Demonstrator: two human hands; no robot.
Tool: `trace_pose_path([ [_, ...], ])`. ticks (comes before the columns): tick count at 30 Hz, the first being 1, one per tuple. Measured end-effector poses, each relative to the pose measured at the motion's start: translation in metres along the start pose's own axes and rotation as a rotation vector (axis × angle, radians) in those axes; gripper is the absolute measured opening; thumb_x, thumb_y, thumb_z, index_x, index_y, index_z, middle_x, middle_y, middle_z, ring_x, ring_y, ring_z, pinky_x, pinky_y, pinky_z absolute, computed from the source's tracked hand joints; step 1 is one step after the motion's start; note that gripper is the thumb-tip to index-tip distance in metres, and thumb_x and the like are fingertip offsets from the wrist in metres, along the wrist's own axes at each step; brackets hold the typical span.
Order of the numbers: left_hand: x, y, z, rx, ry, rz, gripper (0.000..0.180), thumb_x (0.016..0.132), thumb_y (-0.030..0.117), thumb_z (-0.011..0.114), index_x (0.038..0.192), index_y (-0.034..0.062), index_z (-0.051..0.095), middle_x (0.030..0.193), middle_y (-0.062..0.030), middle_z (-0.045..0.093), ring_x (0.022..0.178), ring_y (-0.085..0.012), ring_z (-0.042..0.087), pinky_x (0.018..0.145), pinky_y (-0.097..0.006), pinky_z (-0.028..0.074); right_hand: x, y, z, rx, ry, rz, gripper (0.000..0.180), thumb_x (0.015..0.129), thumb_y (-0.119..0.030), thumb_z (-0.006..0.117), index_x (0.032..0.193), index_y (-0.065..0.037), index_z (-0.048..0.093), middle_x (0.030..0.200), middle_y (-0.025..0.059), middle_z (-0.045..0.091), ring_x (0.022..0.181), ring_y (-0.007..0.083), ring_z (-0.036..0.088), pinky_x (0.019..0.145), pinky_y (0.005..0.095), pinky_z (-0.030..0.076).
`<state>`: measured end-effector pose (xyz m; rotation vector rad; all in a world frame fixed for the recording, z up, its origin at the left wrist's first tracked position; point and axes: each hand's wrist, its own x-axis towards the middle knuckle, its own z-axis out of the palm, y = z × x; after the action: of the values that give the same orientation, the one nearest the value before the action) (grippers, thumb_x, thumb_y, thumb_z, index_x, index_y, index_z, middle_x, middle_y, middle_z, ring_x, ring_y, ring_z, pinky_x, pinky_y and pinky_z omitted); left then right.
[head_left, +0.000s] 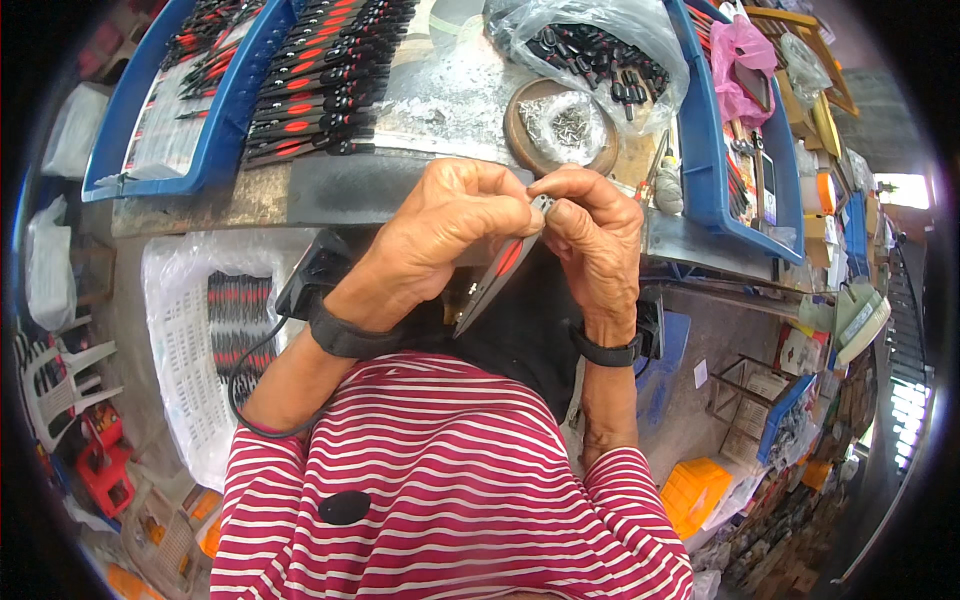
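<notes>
Nearest, just above the striped shirt and off the table's near edge, the left hand has its grip closed round the upper end of a slim black tool with a red inlay, whose pointed tip hangs down toward the lap, while the right hand pinches a small metal part at that same top end, fingertips nearly touching. This looks like a fitting step, and the next move seems to call for steady, fine pressure. Farther back on the table sit a round dish of small screws, a row of finished tools and blue trays
</notes>
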<state>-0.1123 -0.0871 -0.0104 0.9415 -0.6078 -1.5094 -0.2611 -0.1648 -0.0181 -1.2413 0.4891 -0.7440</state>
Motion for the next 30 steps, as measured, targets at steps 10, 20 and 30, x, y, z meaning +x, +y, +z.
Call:
trace_pose_path([
  [10,0.001,0.019,0.017,0.161,0.007,0.03,0.015,0.082,0.012,0.061,0.086,-0.0015,0.059,0.069,-0.0026,0.058,0.057,-0.0067,0.049,0.053,-0.02,0.039,0.001,-0.025,0.002,-0.159,0.055,-0.03,0.011,0.084,-0.007,0.063,0.094,-0.001,0.064,0.068,-0.0056,0.056,0.055,-0.0004,0.041,0.047,0.0148,0.03],
  [20,0.003,0.008,0.033,0.453,0.201,0.311,0.012,0.084,0.004,0.06,0.092,-0.0035,0.054,0.07,-0.0038,0.059,0.062,-0.0066,0.052,0.055,-0.021,0.042,0.009,-0.027,0.006,-0.145,0.207,-0.021,0.012,0.083,-0.011,0.064,0.089,-0.001,0.064,0.064,-0.0055,0.055,0.052,0.0005,0.041,0.045,0.0165,0.03],
  [30,-0.002,0.007,0.024,0.509,0.216,0.376,0.007,0.084,-0.001,0.056,0.089,-0.0036,0.054,0.071,-0.0079,0.059,0.066,-0.0095,0.052,0.059,-0.026,0.044,0.037,-0.04,-0.03,-0.435,0.17,-0.064,0.014,0.085,-0.012,0.059,0.09,0.001,0.065,0.065,-0.0016,0.056,0.05,0.0005,0.039,0.044,0.0167,0.027],
])
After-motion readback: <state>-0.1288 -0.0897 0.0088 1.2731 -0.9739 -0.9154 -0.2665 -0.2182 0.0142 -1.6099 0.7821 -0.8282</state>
